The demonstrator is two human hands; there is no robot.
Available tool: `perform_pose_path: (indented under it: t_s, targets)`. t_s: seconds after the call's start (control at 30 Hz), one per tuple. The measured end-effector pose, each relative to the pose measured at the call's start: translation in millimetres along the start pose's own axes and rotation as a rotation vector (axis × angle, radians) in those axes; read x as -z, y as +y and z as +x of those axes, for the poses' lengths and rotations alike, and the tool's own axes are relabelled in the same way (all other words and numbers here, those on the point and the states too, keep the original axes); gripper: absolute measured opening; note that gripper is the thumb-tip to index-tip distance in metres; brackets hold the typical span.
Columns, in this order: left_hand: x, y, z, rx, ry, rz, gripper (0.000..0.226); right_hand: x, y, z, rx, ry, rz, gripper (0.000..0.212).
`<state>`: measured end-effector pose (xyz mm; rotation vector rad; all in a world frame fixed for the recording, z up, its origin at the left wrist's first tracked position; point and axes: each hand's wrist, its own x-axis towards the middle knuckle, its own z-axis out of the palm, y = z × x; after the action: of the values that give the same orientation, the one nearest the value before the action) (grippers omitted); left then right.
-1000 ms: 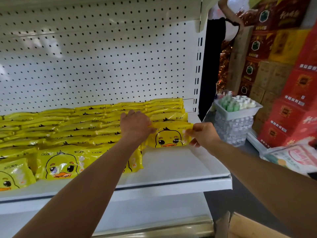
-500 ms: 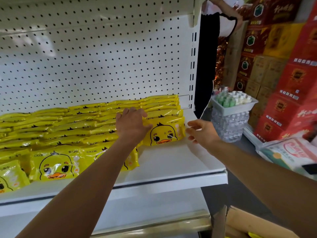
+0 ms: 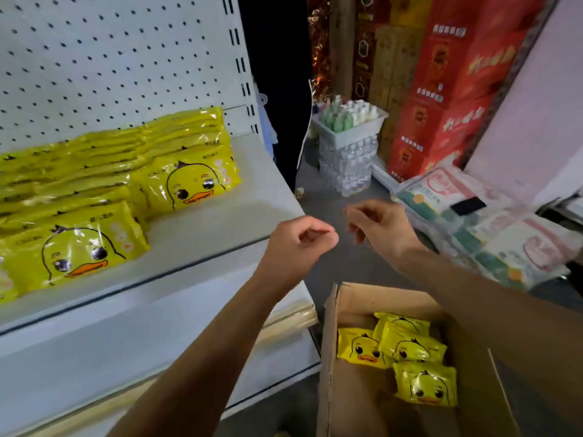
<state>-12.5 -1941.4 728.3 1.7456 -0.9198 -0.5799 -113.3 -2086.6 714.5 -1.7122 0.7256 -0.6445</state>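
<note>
- Both hands are coming away from the end pack [image 3: 192,184] they were straightening on the shelf half a second ago. The view is swinging right and down, bringing an open carton into sight.
- The white shelf [image 3: 220,234] is filling the left of the frame, carrying overlapping rows of yellow duck-face packs, with a bare strip to the right of the end pack.
- The cardboard carton [image 3: 329,342] is standing on the floor just beside the shelf's corner, below and to the right of both hands.
- Three loose duck packs [image 3: 407,351] are lying face up in the carton, overlapping, their long sides running roughly across the view and tilting slightly.
- The right hand [image 3: 378,231] is hovering above the carton's far edge with its fingers loosely curled, gripping nothing. Its forearm is crossing over the carton, so it appears the nearer arm for the reach down.
- The left hand [image 3: 303,244] is hanging over the shelf's front corner, fingers curled loosely toward the thumb and holding nothing. It is further from the packs.
- The right forearm is covering the carton's right side and the frame is cutting off its near end, so any further packs there cannot be counted. Motion blur is softening the print on the packs.
</note>
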Motion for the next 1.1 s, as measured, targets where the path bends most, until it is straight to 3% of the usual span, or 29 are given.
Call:
perform_pose_path:
  t_s: [0.23,0.37,0.47,0.53,0.63,0.8,0.97,1.1]
  targets:
    - [-117.7,-71.8,-20.5,0.42,-0.353,-0.099,0.009,76.8,127.0,-58.8,-0.325,-0.003,-0.123,0.012]
    - [-167.0,-122.9,-24.0,0.625,-0.405,-0.118,0.007,100.3,199.8,-89.7,-0.453,-0.026,-0.253,0.015]
    - [-199.8,-168.2,-25.4,0.717,-0.349,-0.123,0.005,108.3,251.1,-103.7,-0.542,-0.088,-0.393,0.014]
    - [-220.1,-205.5,-24.6,0.702,-0.336,-0.019,0.013,108.0,282.3,-109.9,-0.594,-0.174,-0.51,0.013]
    - [-245.1,-254.7,-15.6,0.647,-0.3,0.212,0.028,101.8,319.5,-115.3,-0.628,-0.311,-0.768,0.029]
    - [-270.7,-317.7,15.0,0.513,-0.383,0.554,0.063,87.8,375.5,-117.0,-0.515,-0.453,-1.103,0.051]
    - [-285.2,-357.9,24.2,0.401,-0.623,0.952,0.091,76.2,412.0,-122.6,-0.386,-0.419,-1.365,0.055]
    - [-287.3,-364.0,34.1,0.313,-0.662,1.122,0.113,75.7,422.7,-122.2,-0.289,-0.408,-1.439,0.054]
